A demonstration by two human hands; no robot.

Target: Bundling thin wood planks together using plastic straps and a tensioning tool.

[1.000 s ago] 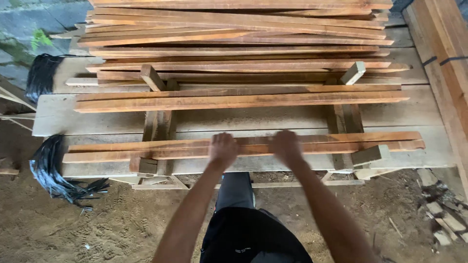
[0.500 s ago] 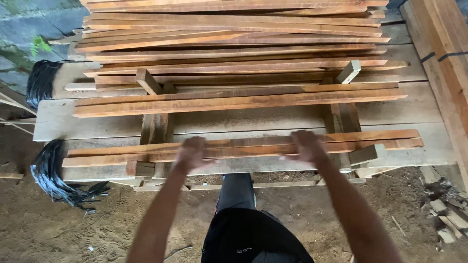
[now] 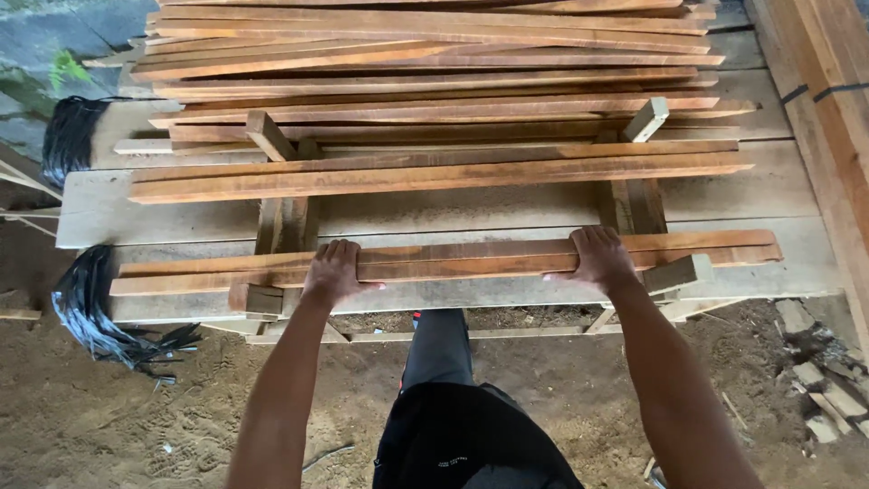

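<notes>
2 bare hands close over the nearest pair of wooden slats (image 3: pixel 453 261) at a timber stack, seen from a head-worn camera. The left hand (image 3: pixel 333 272) curls its grip over the slats near their left third, fingers wrapped across the top and thumb toward the near edge; the right hand (image 3: pixel 599 257) does the same toward the right end. Both grips look clenched on the wood, though the undersides are hidden.

The slats lie side by side across 2 upright spacer blocks on a pale plank tabletop (image 3: pixel 778 195), well apart from a second pair of slats (image 3: pixel 434 172) farther back and the tall slat stack (image 3: pixel 425 63) behind it. A short loose offcut (image 3: pixel 681 272) sits just beside the right hand, touching the slats' near edge. Coils of black strapping (image 3: pixel 95 308) lie on the sandy floor at left.

The risk, as judged here: the 2 slats are separate pieces, so an uneven pull could let 1 slide free, and the offcut could be knocked to the floor near the person's feet. Rough sawn edges also threaten splinters.
</notes>
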